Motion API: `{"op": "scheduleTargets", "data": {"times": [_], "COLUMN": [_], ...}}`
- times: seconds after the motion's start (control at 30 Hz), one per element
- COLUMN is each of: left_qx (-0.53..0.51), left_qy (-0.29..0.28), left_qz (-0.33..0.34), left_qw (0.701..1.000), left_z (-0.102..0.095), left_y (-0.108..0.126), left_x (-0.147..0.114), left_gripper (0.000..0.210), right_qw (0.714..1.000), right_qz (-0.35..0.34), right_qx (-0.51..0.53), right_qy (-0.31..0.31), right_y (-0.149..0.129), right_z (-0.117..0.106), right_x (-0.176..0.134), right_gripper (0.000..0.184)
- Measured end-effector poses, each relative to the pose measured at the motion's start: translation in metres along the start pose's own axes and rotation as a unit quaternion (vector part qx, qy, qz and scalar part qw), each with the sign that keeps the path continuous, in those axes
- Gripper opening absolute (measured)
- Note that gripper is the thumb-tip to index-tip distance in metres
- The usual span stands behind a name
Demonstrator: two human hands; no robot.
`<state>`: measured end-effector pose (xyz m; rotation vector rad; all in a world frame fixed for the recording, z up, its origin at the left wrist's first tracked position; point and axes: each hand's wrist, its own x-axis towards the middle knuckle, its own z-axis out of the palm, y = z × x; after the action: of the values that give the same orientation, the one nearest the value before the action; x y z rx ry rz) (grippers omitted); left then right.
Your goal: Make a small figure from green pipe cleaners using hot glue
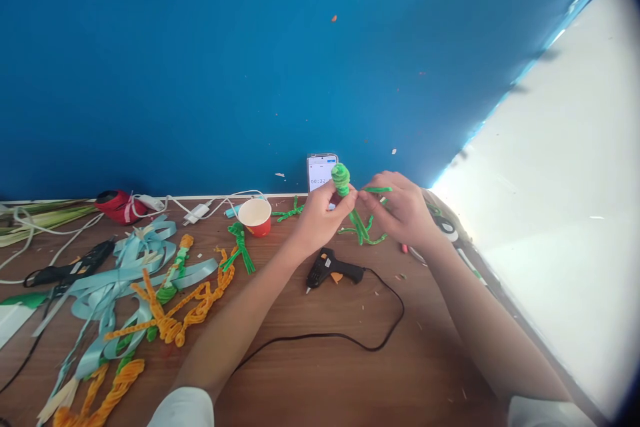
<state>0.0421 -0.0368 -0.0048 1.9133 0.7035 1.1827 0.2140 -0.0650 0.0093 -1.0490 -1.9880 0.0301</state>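
A blue wall (320, 67) fills the 12 o'clock side of a workspace, with a pale, bright surface (550, 180) at 3 o'clock and a brown wooden tabletop (360, 380) spread across 6. Between them, a person works with two bare hands near the center. The right hand (407, 210) sits between 3 and 4 o'clock, fingers curled, thumb and forefinger apparently pinched together on a thin green strip. The left hand (320, 220), just toward 6, has thumb and fingers closed around the base of a fuzzy coil.

Light-blue ribbon (137, 250) lies tangled between 8 and 9 o'clock, with twisted orange stems (173, 332) between 7 and 8. A black glue gun (325, 265) rests on its side at 6, below the hands; a red paper cup (263, 225) stands between 8 and 9. A phone (316, 170), partly covered by the left hand, shows a timer, and a knotted green bundle (237, 238) lies at 8.

The green coil (341, 178) is held upright just off center, toward 2 o'clock; the loose end of the green strip (380, 189) points to 3. The step appears to be winding or fastening the strip by the coil's base; the next move calls for a steady left grip and light right-hand tension.
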Motion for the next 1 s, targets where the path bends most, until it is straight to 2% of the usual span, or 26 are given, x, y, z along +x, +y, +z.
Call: {"op": "scheduleTargets", "data": {"times": [0.03, 0.07, 0.1, 0.13, 0.17, 0.23, 0.27, 0.33, 0.4, 0.47, 0.57, 0.63, 0.73, 0.8, 0.9, 1.0], "left_qx": [0.057, 0.120, 0.188, 0.252, 0.312, 0.395, 0.415, 0.416, 0.377, 0.317, 0.228, 0.170, 0.057, -0.014, -0.079, -0.113], "left_qy": [0.011, 0.018, 0.022, 0.011, 0.000, 0.000, 0.005, 0.017, 0.023, 0.029, 0.060, 0.083, 0.088, 0.076, 0.048, 0.033], "left_qz": [0.035, 0.081, 0.135, 0.195, 0.251, 0.333, 0.355, 0.369, 0.343, 0.291, 0.210, 0.153, 0.039, -0.023, -0.076, -0.093], "left_qw": [0.998, 0.989, 0.973, 0.948, 0.916, 0.856, 0.838, 0.831, 0.860, 0.902, 0.949, 0.970, 0.994, 0.997, 0.993, 0.989], "left_z": [-0.001, -0.003, -0.006, -0.009, -0.013, -0.018, -0.020, -0.021, -0.020, -0.019, -0.020, -0.021, -0.021, -0.021, -0.018, -0.014], "left_y": [0.000, 0.000, 0.000, -0.001, -0.001, -0.002, -0.002, -0.001, 0.002, 0.005, 0.011, 0.015, 0.021, 0.022, 0.019, 0.016], "left_x": [0.000, 0.000, 0.000, 0.000, 0.000, 0.000, 0.000, -0.001, 0.000, 0.001, 0.001, 0.001, 0.001, 0.002, 0.004, 0.004], "left_gripper": [0.019, 0.017, 0.016, 0.015, 0.013, 0.009, 0.007, 0.005, 0.005, 0.006, 0.010, 0.014, 0.020, 0.025, 0.029, 0.030], "right_qw": [0.996, 0.980, 0.947, 0.898, 0.840, 0.738, 0.706, 0.683, 0.690, 0.717, 0.788, 0.844, 0.928, 0.970, 0.989, 0.985], "right_qz": [0.050, 0.117, 0.188, 0.258, 0.314, 0.377, 0.389, 0.391, 0.374, 0.348, 0.319, 0.290, 0.190, 0.101, -0.007, -0.063], "right_qx": [0.071, 0.159, 0.259, 0.357, 0.441, 0.553, 0.582, 0.608, 0.614, 0.601, 0.526, 0.448, 0.277, 0.130, -0.033, -0.100], "right_qy": [0.006, 0.004, 0.016, 0.004, -0.035, -0.092, -0.109, -0.105, -0.081, -0.060, -0.018, 0.049, 0.160, 0.178, 0.144, 0.123], "right_y": [-0.001, -0.003, -0.005, -0.007, -0.009, -0.012, -0.013, -0.015, -0.016, -0.015, -0.012, -0.009, -0.006, -0.005, -0.003, -0.001], "right_z": [0.003, 0.006, 0.008, 0.010, 0.012, 0.012, 0.012, 0.010, 0.011, 0.015, 0.022, 0.026, 0.025, 0.021, 0.015, 0.012], "right_x": [0.000, 0.001, 0.001, 0.001, 0.002, 0.002, 0.002, 0.002, 0.001, 0.002, 0.002, 0.003, 0.001, 0.000, -0.002, -0.003], "right_gripper": [0.024, 0.027, 0.029, 0.029, 0.028, 0.027, 0.027, 0.027, 0.025, 0.027, 0.030, 0.030, 0.029, 0.031, 0.025, 0.017]}}
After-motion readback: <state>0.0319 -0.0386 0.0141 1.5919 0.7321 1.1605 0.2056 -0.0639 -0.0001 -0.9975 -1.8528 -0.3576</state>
